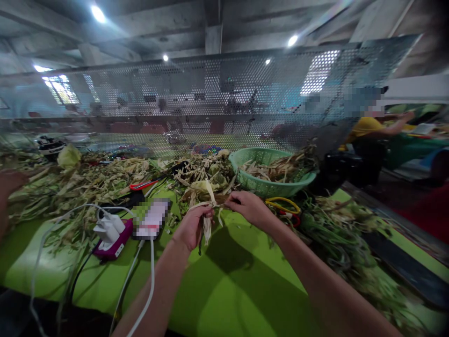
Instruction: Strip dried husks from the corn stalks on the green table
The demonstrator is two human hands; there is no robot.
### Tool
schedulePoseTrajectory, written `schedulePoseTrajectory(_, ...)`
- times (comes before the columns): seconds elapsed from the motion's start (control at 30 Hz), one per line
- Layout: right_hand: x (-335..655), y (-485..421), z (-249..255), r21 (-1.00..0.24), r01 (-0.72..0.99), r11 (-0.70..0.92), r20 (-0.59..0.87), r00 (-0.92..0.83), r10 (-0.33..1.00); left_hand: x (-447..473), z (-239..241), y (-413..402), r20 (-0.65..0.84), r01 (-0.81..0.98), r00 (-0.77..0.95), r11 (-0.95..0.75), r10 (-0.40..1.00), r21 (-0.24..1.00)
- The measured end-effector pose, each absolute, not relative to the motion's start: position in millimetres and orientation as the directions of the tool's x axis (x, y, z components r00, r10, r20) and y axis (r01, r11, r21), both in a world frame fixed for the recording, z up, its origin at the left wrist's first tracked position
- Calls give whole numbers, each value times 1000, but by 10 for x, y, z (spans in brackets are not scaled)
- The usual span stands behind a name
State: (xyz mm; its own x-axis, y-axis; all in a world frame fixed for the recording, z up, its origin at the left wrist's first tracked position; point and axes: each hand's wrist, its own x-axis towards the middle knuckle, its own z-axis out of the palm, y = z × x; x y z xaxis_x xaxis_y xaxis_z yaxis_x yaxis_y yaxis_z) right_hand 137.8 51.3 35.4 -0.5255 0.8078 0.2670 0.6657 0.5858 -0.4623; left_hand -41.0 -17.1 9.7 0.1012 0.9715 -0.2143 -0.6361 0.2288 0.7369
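My left hand (192, 228) is closed around a bunch of pale dried plant strips (207, 229), whose ends hang below the fingers and stick up above them. To its right, my right hand (248, 206) pinches a thin end drawn out sideways from the same bunch. Both hands hover over the green tabletop (228, 285), a short way apart. Behind them lies a heap of dried plant matter (206, 175). A green plastic basket (277, 187) with more dried leaves stands just beyond my right hand.
Left of my hands, a phone (153, 219) and a purple power strip (114, 241) trail cables across the table. A red cutter (143, 185) lies near the heap. Greener stalks (329, 238) cover the right side. A perforated metal screen (196, 103) stands behind. Another person's arm (9, 187) reaches in at left.
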Motion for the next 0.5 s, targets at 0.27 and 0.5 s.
schedulePoseTrajectory(0.27, 1279, 505, 240, -904, 224, 365, 195, -543, 817, -328, 96, -239, -76, -480, 126, 128, 989, 868)
schedulePoseTrajectory(0.5, 1182, 458, 216, -970, 13, 241, 213, -425, 880, -307, 59, -231, -87, -370, 159, 141, 983, 918)
